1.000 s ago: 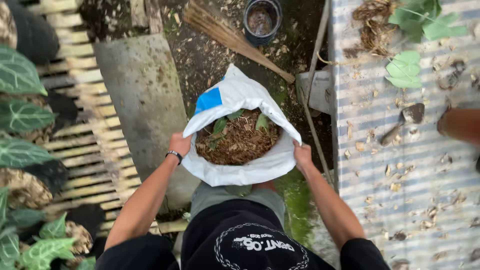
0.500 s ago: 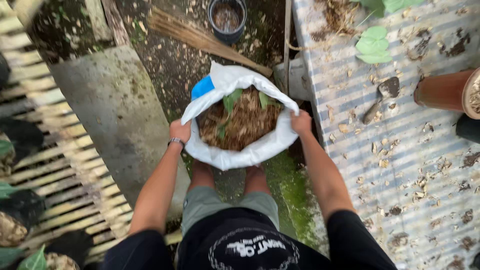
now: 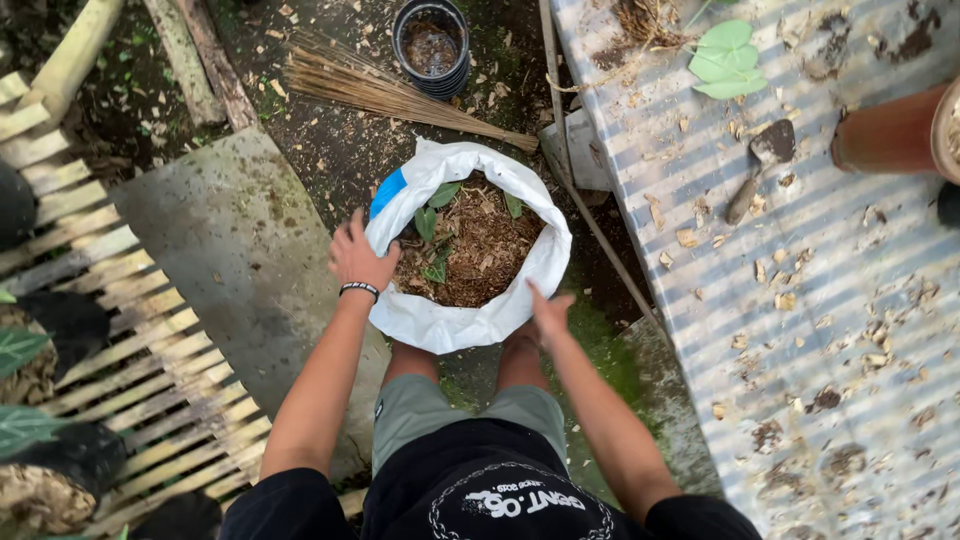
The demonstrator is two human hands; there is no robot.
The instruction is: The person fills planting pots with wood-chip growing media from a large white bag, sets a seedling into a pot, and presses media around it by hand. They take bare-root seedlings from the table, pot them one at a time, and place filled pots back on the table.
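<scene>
Both hands loosened since half second ago: right hand (image 3: 550,312) now off rim, fingers spread; left hand (image 3: 358,258) flat against white sack (image 3: 455,320), not gripping. Sack stands on ground between my knees, full of mulch and leaves (image 3: 470,245). Judged: carrying done, sack set down; emptying not begun.

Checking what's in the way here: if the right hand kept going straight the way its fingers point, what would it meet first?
The right hand points up-left at the white sack; it would probably meet the rolled rim first, then the brown mulch inside. Depth is hard to judge.
</scene>
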